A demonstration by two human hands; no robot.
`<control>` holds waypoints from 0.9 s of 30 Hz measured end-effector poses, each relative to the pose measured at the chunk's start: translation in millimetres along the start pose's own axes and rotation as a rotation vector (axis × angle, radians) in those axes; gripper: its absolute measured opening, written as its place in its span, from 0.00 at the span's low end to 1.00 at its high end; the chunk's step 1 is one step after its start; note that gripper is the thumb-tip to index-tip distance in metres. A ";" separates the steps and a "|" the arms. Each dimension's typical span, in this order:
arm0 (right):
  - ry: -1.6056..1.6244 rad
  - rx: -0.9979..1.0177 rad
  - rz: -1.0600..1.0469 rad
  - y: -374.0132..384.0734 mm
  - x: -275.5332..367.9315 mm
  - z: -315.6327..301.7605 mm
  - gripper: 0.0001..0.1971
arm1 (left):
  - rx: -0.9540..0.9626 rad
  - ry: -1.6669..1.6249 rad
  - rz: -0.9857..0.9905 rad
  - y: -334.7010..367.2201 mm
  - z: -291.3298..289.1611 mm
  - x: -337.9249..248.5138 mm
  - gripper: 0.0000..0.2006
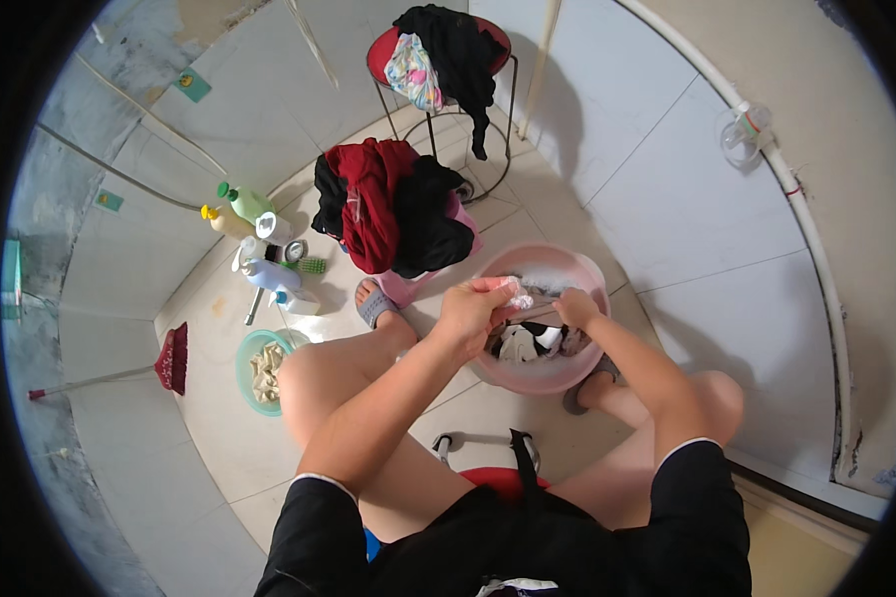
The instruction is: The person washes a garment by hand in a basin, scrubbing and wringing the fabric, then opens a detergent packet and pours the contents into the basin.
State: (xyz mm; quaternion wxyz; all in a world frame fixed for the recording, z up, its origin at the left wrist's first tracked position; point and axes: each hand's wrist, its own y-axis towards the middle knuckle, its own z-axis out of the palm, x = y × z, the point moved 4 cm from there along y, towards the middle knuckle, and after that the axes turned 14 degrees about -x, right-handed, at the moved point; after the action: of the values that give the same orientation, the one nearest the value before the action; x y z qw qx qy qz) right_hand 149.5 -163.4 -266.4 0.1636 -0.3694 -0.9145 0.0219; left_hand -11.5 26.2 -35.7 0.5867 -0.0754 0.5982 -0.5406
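Note:
A pink basin (567, 261) stands on the floor between my feet, with suds and wet black, white and greyish laundry (530, 341) in it. Over its left side, my left hand (468, 316) is closed on a small pink thing with white foam (519, 293); whether it is soap or bunched cloth I cannot make out. My right hand (575, 308), at the basin's right side, is closed on a greyish cloth (545, 298). That cloth stretches between the two hands, just above the other laundry. My fingers partly hide what they grip.
Beyond the basin, red and black clothes (373, 199) are heaped over a pink container. Farther back, a red stool (381, 52) carries more clothes. To the left are several bottles (261, 271), a green brush (313, 266), a teal basin (246, 383) with pale cloth, and a broom (172, 360).

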 end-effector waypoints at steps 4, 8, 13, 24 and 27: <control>0.234 0.089 0.059 -0.3 56.7 -95.9 0.20 | -0.027 -0.037 0.045 13.9 0.9 2.5 0.04; 1.323 0.205 0.383 -26.2 68.7 -156.5 0.20 | -0.032 -0.063 0.074 20.5 17.0 9.6 0.04; 2.174 0.172 0.350 -58.8 131.0 -269.7 0.30 | -0.101 -0.024 0.399 -9.4 47.8 2.9 0.08; 2.393 0.058 0.494 -55.2 130.0 -268.8 0.20 | 0.091 1.020 1.526 -56.9 99.8 13.9 0.42; 2.458 0.069 0.460 -51.0 115.4 -270.0 0.22 | 0.262 1.087 1.553 -58.5 99.8 14.2 0.41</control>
State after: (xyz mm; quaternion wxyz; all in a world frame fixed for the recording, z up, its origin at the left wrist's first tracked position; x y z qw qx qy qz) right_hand 122.9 -143.5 29.8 0.9102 -0.2920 -0.0700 -0.2851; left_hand 30.6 -63.4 25.8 0.4271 0.6701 0.6066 -0.0239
